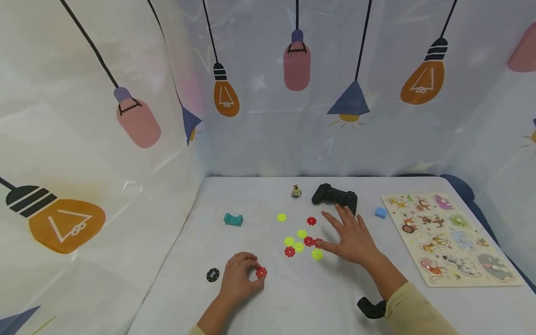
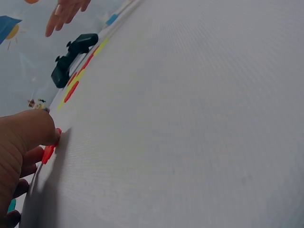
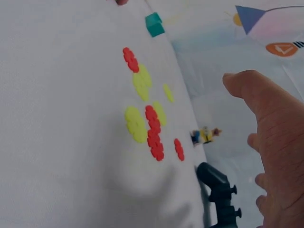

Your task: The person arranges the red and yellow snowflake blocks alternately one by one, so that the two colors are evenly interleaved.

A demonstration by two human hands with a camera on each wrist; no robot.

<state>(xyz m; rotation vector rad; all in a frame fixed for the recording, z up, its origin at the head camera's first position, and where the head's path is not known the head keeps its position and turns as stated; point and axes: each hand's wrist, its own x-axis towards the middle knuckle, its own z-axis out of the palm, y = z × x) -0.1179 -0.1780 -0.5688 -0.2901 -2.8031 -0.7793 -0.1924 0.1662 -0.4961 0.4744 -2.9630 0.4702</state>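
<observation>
While the left hand [image 1: 237, 278] curls over a red flower-shaped disc [image 1: 261, 272], pinching it between thumb and fingertips right at the tabletop, the picking-out step seems to be under way: one red piece is drawn off from the scatter and lies just beyond the knuckles, toward the middle of the white table [image 1: 293, 302]. From the left wrist view the same disc [image 2: 49, 151] sits edge-on under the thumb, touching the cloth.

Beyond that hand's fingertips lies the cluster of red and yellow discs [image 1: 302, 243]. The right hand [image 1: 351, 238] hovers flat and spread over the cluster's far edge, fingers straight, thumb near a red piece and a yellow disc [image 1: 317, 254], holding nothing.

My judgement is that the next move calls for the right hand to lower and close thumb and forefinger on a single thin disc without nudging its neighbours, which lie touching one another.

Past the right fingertips rests a black game controller [image 1: 335, 196], beside it a small figurine [image 1: 296, 190]. Behind the left hand lies a black poker chip [image 1: 212, 275].
</observation>
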